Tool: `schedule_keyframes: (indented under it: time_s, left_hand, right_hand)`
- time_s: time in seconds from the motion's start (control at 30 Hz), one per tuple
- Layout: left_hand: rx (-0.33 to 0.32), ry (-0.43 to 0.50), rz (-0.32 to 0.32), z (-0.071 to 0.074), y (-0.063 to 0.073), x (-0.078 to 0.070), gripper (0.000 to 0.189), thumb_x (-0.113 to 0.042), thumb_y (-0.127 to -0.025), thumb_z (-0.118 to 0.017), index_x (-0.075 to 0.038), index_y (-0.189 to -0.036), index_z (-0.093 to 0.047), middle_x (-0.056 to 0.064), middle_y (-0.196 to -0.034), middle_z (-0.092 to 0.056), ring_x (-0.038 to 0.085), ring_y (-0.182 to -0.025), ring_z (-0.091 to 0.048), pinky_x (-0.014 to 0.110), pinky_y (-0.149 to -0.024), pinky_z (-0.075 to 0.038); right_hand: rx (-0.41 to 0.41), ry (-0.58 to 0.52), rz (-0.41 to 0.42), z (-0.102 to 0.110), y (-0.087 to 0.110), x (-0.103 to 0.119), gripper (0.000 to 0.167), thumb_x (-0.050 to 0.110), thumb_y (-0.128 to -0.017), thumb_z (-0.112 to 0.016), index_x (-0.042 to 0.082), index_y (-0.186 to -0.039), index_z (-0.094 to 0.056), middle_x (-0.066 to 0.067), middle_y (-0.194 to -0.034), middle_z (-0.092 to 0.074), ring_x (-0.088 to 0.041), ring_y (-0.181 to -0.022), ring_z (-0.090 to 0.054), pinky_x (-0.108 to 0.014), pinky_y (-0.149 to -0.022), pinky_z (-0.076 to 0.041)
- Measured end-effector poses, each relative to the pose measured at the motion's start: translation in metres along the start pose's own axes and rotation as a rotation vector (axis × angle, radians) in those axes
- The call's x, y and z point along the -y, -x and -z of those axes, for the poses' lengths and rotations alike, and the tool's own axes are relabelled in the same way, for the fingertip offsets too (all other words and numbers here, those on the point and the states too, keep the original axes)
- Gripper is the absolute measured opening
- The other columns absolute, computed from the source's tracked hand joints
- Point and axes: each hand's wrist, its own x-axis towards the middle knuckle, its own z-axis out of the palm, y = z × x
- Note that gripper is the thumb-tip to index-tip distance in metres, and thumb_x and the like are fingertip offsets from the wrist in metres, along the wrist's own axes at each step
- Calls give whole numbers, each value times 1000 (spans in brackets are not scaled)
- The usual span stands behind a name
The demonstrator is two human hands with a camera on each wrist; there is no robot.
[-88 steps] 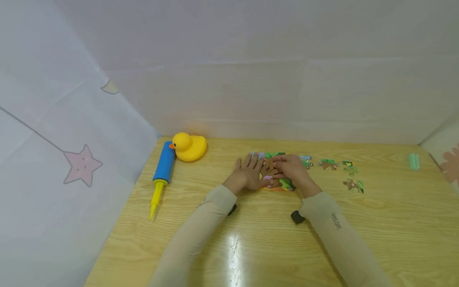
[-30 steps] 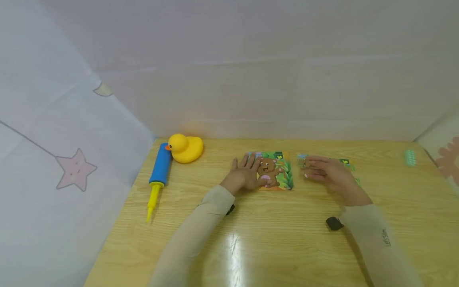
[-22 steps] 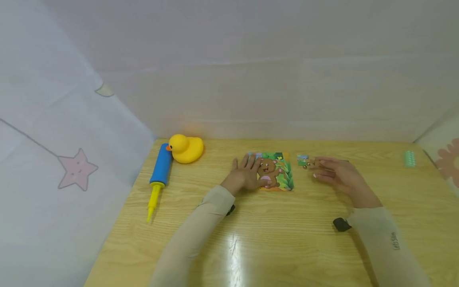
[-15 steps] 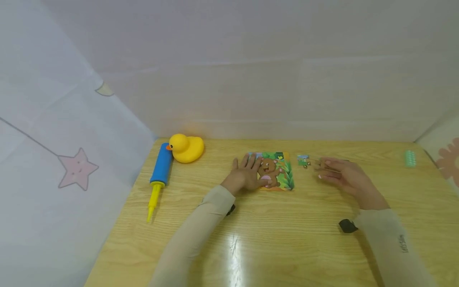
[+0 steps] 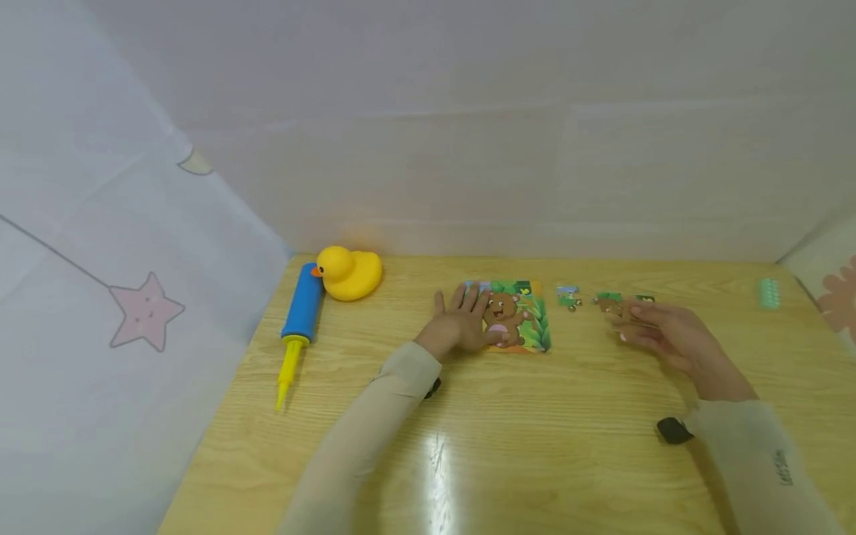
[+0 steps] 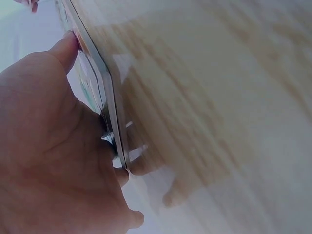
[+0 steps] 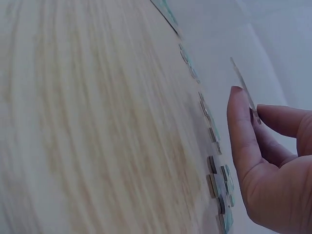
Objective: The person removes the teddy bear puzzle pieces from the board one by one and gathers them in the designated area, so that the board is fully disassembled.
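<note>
My left hand [image 5: 458, 331] lies spread over the left side of a square bear puzzle board [image 5: 537, 331], its thumb across the bear's lower body. In the left wrist view, the thumb [image 6: 66, 48] touches the board's edge. Off to the right, my right hand [image 5: 682, 345] is raised above the table. Its thumb and fingers pinch a thin puzzle piece [image 7: 243, 85], seen nearly edge-on in the right wrist view. One loose puzzle piece [image 5: 569, 297] lies just right of the board. Farther right is another, a brown and green piece [image 5: 607, 299]; my right hand partly covers the pieces beyond it.
A yellow rubber duck [image 5: 357, 275] sits at the back left, touching a blue and yellow hand pump [image 5: 304, 305]. At the far right lies a small mint-green bumpy object [image 5: 769, 293]. Pale cloth walls [image 5: 428, 186] rise behind the wooden table [image 5: 521, 431].
My right hand has gone from the bear board to the right, over the loose pieces, with a thin piece in its fingers. My left hand stays on the board.
</note>
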Motion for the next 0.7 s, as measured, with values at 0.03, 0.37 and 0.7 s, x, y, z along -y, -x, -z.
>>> schedule_keyframes:
  time_s: [0.03,0.37,0.7]
  left_hand:
    - [1,1,-1,-1,-1,0,96,-83,-91,-20,-29,-158,24,-5,-164,34,22,-153,31,67,-119,19]
    - [-7,12,-10,-3,-4,1,98,-86,-89,-20,-31,-158,24,-6,-164,35,25,-152,32,66,-119,20]
    - [-9,10,-9,0,0,1,97,-84,-92,-21,-29,-159,21,-4,-165,32,26,-153,30,61,-121,20]
  right_hand:
    - [-3,10,-3,0,0,-1,17,13,-103,-61,22,-106,-74,10,-107,-72,-10,-94,-73,-27,-84,-61]
    - [-87,547,-6,-5,-5,-7,57,27,-109,-49,-4,-154,-36,-23,-150,-44,7,-91,-68,-23,-84,-60]
    - [-120,818,28,-10,-4,-5,59,39,-109,-45,1,-154,-42,-29,-155,-40,5,-96,-67,-26,-85,-60]
